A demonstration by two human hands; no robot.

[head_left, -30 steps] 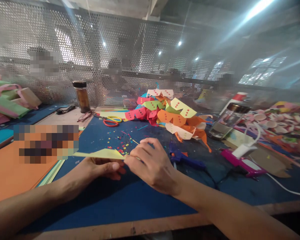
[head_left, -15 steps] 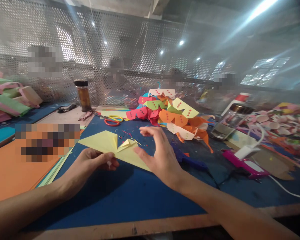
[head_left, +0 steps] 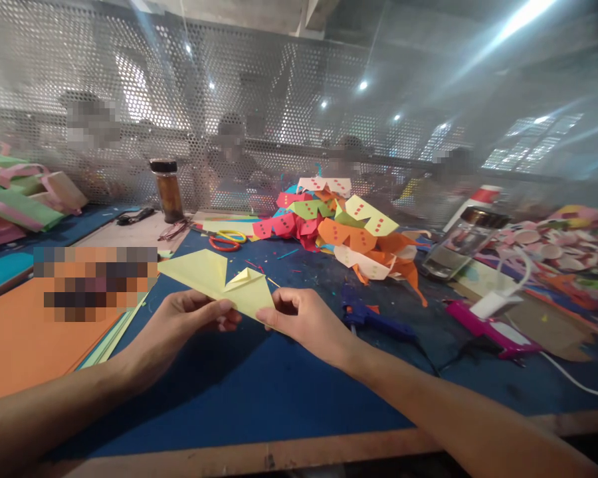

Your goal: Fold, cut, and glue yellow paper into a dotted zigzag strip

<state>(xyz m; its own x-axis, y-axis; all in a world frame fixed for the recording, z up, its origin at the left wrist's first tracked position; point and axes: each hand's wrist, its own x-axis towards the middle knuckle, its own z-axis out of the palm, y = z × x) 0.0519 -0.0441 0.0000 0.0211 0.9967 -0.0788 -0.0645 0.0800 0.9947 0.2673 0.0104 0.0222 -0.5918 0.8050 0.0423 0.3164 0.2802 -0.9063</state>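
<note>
A pale yellow folded paper [head_left: 214,279] is held up over the blue mat [head_left: 259,398], tilted toward me. My left hand [head_left: 184,322] pinches its lower left edge, thumb on top. My right hand [head_left: 309,322] pinches its lower right corner, fingers curled. A small folded flap stands up near the paper's middle. Behind it, a heap of folded coloured paper pieces [head_left: 349,232] with dotted marks lies on the mat.
Orange sheets [head_left: 20,345] lie stacked at left. Scissors [head_left: 224,240], a dark jar [head_left: 167,191] and glasses sit at the back. A blue glue gun [head_left: 373,320], a pink device [head_left: 493,332] with a white cable and a clear bottle [head_left: 458,245] are at right. A perforated metal screen stands behind.
The paper went from lying flat and edge-on to raised and opened toward me. My right hand let go with spread fingers, then closed on the paper's right corner.
</note>
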